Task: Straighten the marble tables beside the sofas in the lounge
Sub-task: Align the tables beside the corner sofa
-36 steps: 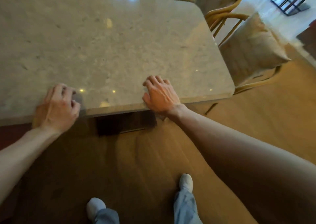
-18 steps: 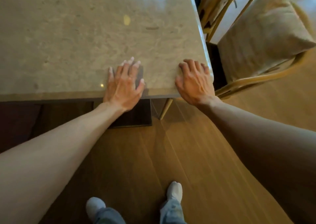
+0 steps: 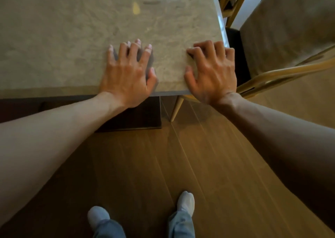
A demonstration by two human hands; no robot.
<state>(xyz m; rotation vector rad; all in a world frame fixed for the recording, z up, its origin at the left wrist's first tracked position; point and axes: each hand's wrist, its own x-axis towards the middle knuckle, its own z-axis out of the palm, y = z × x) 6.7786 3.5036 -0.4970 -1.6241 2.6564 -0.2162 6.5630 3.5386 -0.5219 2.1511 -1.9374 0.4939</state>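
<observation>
A beige marble table (image 3: 72, 38) fills the upper left of the head view, its near edge running across in front of me. My left hand (image 3: 126, 74) lies palm down on the top near that edge, fingers spread and pressing. My right hand (image 3: 212, 70) presses on the table's near right corner, fingers bent with the tips on the marble. Neither hand holds anything. The table's dark base (image 3: 137, 114) shows under the edge.
A wooden-framed chair (image 3: 272, 76) with a beige cushion (image 3: 290, 29) stands tight against the table's right side; one chair leg (image 3: 176, 109) reaches the floor below the corner. Brown plank floor (image 3: 181, 165) lies under me, with my two feet at the bottom.
My left hand has moved right along the near edge, close to my right hand, which now sits on the right corner. The view has swung right and closer to the chair.
</observation>
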